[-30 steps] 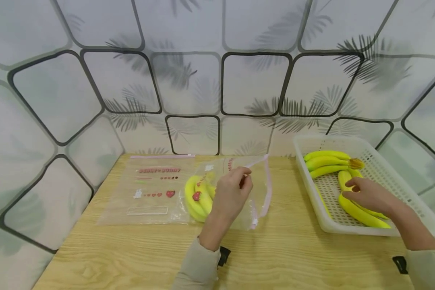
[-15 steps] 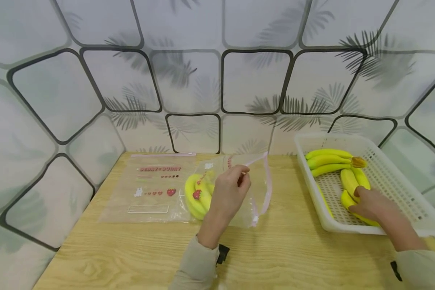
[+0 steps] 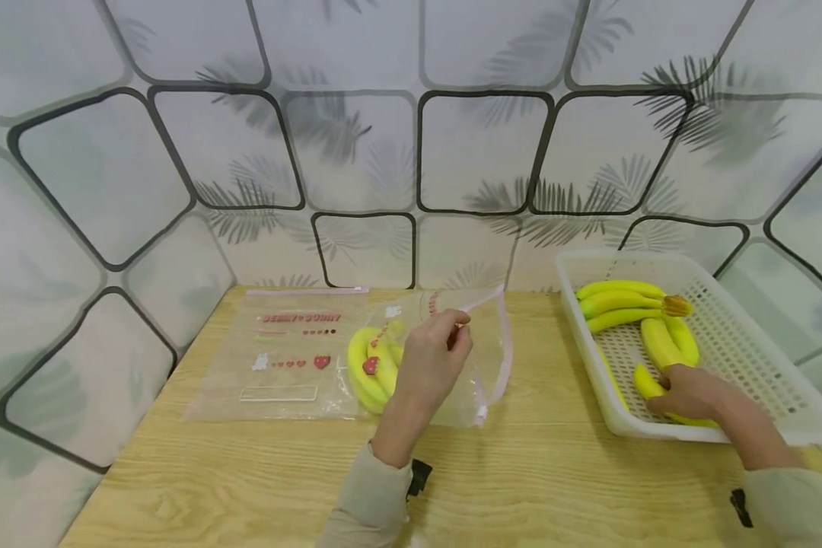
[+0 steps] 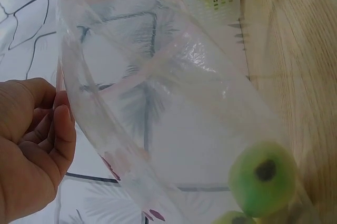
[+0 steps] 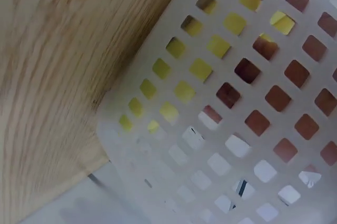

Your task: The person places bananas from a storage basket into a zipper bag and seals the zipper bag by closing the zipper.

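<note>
My left hand [image 3: 430,361] pinches the edge of a clear zip bag [image 4: 174,103] between thumb and fingers, and the mouth of the bag gapes. Yellow bananas [image 3: 372,373] lie inside that bag; the left wrist view shows a greenish banana tip [image 4: 263,174] through the plastic. Over at the right, my right hand [image 3: 697,396] reaches into a white plastic basket [image 3: 619,422] and grips a yellow banana [image 3: 647,382] near its front wall. Basket wall hides most of this hand in the right wrist view, where only patches show through the holes.
A second flat zip bag [image 3: 284,388] with red print lies at the left of the wooden table [image 3: 520,487]. More bananas [image 3: 619,301] rest at the back left of the basket, with another banana pair [image 3: 661,346] in front. A patterned wall covering [image 3: 479,160] stands behind the table.
My right hand has come down from above the bananas and taken hold of the front one, which has shifted slightly. The left hand stays in place at the bag.
</note>
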Action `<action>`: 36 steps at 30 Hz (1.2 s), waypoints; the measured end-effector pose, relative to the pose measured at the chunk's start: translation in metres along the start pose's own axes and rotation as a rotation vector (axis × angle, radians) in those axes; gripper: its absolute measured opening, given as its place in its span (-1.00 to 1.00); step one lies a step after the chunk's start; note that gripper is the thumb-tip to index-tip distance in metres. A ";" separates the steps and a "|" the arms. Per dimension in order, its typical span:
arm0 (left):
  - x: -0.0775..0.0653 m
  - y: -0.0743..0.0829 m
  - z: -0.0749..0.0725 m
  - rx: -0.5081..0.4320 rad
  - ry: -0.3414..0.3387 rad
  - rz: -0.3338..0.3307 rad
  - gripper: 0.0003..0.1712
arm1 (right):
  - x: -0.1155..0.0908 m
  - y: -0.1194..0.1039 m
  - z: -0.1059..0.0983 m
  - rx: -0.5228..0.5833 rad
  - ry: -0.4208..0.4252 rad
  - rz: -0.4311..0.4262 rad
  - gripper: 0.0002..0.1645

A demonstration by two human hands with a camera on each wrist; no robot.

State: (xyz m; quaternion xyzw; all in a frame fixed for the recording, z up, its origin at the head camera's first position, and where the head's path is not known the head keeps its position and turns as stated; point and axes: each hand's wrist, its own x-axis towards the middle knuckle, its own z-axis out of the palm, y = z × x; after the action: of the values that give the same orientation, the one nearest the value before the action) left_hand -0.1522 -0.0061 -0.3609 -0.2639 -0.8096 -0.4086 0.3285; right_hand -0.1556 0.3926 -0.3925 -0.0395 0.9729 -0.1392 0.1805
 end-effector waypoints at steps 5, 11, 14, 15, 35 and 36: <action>0.001 0.001 0.000 0.003 0.001 0.004 -0.92 | 0.000 -0.005 -0.004 0.146 0.065 0.043 -0.17; 0.001 0.000 0.001 -0.009 -0.001 -0.001 -0.91 | -0.003 -0.028 -0.009 0.311 0.280 0.051 0.08; 0.001 -0.001 0.001 -0.006 -0.001 -0.001 -0.90 | -0.006 -0.047 -0.012 0.398 0.434 -0.005 -0.01; 0.001 -0.001 0.001 -0.006 0.000 0.000 -0.89 | -0.006 -0.055 -0.014 0.431 0.488 -0.034 -0.05; 0.001 -0.006 -0.009 -0.013 0.029 0.004 -0.90 | -0.003 -0.190 -0.005 1.511 0.140 -0.270 -0.49; 0.001 -0.006 -0.010 -0.009 0.031 0.006 -0.89 | -0.002 -0.190 -0.004 1.480 0.148 -0.253 -0.52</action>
State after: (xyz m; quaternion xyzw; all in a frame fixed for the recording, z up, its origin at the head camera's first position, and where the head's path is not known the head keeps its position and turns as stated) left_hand -0.1543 -0.0173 -0.3584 -0.2616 -0.8017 -0.4154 0.3410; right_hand -0.1505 0.2120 -0.3343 -0.0099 0.6229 -0.7785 0.0766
